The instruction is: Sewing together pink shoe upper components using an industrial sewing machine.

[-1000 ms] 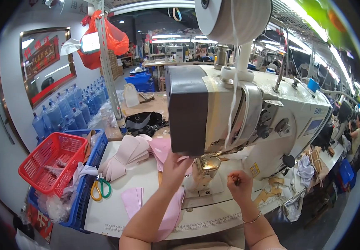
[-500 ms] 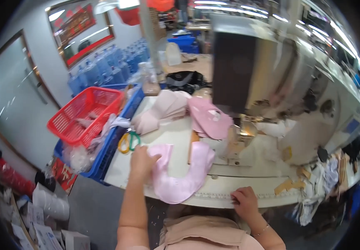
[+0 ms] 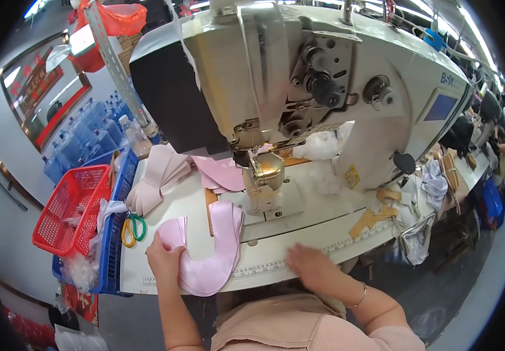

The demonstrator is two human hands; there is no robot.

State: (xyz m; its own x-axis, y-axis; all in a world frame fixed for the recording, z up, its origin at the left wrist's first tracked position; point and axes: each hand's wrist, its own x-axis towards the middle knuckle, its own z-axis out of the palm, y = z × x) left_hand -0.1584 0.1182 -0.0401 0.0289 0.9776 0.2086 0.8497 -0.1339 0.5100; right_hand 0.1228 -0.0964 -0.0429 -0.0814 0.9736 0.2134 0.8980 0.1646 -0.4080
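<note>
A small stack of pale pink U-shaped cut pieces (image 3: 210, 275) lies on the white sewing table near its front edge. At the stack's left end, my left hand (image 3: 163, 257) grips the edge with thumb and fingers. My right hand (image 3: 311, 266) is over the table's front edge, right of the stack, touching no cut piece. Motion smears its fingers. Just behind stands a large sewing machine (image 3: 264, 169), its needle area to the right of the U-shaped stack. Pink cut pieces (image 3: 222, 174) and fanned beige-pink pieces (image 3: 157, 178) lie farther back.
Scissors with yellow and green handles (image 3: 133, 230) lie at the table's left. Beyond them are a blue crate (image 3: 111, 275) and a red basket (image 3: 59, 225). A ruler strip (image 3: 264, 268) runs along the front edge; tan scraps (image 3: 375, 216) lie at right.
My view has swung to the right and come closer to the machine. The left hand stays at the stack's left end. My right hand has moved nearer the stack, its fingers now blurred.
</note>
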